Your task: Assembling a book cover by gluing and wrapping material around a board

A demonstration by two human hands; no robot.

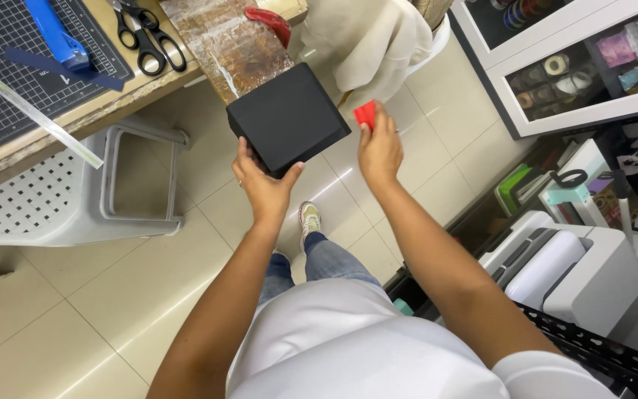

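Observation:
My left hand grips a black square box by its near corner, holding it in the air in front of the workbench edge. My right hand is beside the box's right side, its fingers closed on a small red flat piece. The red piece sits just off the box's right corner; whether it touches the box is unclear.
A workbench at upper left carries a dark cutting mat, a blue tool, a clear ruler and black scissors. A grey plastic stool lies under it. White cabinet and machines stand right.

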